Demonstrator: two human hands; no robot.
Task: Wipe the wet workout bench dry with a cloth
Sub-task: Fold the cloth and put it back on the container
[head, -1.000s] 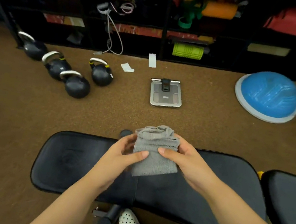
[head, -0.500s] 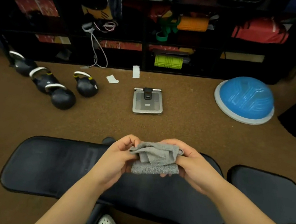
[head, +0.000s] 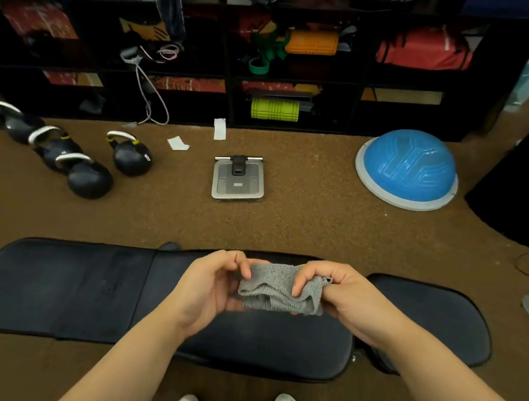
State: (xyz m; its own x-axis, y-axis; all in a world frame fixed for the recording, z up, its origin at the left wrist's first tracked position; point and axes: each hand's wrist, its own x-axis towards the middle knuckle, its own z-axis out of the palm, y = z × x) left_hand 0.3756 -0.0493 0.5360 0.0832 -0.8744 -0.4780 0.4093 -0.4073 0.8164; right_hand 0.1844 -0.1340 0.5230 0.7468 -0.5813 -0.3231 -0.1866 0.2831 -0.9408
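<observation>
In the head view, the only one here, the cloth [head: 276, 289] sat just below the middle of the picture, at about 6 o'clock. It was a small grey towel, bunched and partly folded, and it was held between the two hands. The left hand [head: 212, 282] had its fingers curled and pinched the cloth's left edge between thumb and fingertips. The right hand [head: 341, 295] was clenched round the right end, with a corner poking out past the knuckles. The cloth seemed to be held up off the padding rather than pressed to it.

The workout bench [head: 69, 287] lay crosswise beneath the hands, its long black pad running from 8 o'clock to past 6. The separate seat pad [head: 438, 318] was at 4 o'clock, just beside the long pad's end.

By my reading the wiping proper had not begun, since the cloth was still being gathered into a usable wad. The dark vinyl showed no clear wet patches or dried streaks, so how much was dry could not be told. Both pads appeared still to need wiping.

On the floor beyond were kettlebells [head: 90, 178] at 9 o'clock, a bathroom scale [head: 238, 180] near the centre, and a blue balance dome [head: 406, 169] at 2 o'clock. Dark shelving [head: 340, 108] ran across 12 o'clock.
</observation>
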